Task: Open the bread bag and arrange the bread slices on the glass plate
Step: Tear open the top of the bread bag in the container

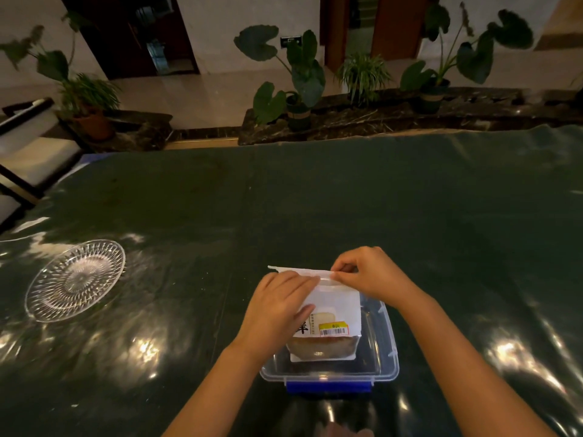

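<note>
Dark glossy table point(315, 200) — potted plants point(296, 83) beyond

The bread bag point(331, 298) is white, with black printed characters at its left edge and a yellow price sticker point(334, 328) carrying a white barcode strip; through its clear lower part the bread shows golden brown. The box point(389, 345) is see-through plastic with a bright blue clip point(328, 387) on its near side. The plate point(47, 294) is clear glass cut in a radiating, starburst pattern. The table cover point(315, 200) is dark green and glossy, with white glints of light
</note>
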`<move>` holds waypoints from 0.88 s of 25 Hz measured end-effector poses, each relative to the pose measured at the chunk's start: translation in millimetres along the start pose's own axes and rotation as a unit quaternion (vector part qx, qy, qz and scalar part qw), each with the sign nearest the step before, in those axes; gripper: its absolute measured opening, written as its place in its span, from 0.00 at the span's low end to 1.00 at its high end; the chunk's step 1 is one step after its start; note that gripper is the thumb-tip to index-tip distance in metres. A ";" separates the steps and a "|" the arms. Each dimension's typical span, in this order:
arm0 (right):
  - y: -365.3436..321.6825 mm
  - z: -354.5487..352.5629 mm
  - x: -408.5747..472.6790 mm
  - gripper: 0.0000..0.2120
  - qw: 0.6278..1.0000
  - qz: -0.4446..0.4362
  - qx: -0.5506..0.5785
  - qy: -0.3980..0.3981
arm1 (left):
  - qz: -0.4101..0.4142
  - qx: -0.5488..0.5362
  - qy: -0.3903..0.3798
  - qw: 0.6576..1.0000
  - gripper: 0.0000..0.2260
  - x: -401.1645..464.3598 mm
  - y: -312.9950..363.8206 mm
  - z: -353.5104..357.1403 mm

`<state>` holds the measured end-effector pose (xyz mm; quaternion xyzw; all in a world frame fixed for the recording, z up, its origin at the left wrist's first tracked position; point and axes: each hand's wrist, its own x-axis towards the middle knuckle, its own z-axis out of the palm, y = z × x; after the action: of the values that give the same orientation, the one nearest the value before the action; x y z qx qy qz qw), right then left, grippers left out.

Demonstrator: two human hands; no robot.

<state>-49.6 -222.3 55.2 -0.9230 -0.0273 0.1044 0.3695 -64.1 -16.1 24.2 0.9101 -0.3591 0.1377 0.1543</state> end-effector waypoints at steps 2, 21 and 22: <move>-2.8 0.4 0.6 0.03 1.000 -0.010 -0.011 -0.001 | -0.014 0.026 -0.028 0.999 0.16 3.2 3.3 -2.4; -6.9 -4.3 5.6 0.05 0.999 -0.006 0.015 0.029 | 0.057 -0.004 0.006 0.998 0.09 -12.2 15.1 -18.7; -6.5 -6.6 8.1 0.04 0.999 -0.010 0.000 0.041 | 0.064 -0.014 -0.001 0.998 0.09 -17.9 16.3 -22.2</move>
<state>-40.1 -221.0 62.9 -0.9260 -0.0215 0.0632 0.3717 -91.2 -8.0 41.0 0.8831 -0.4186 0.1413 0.1580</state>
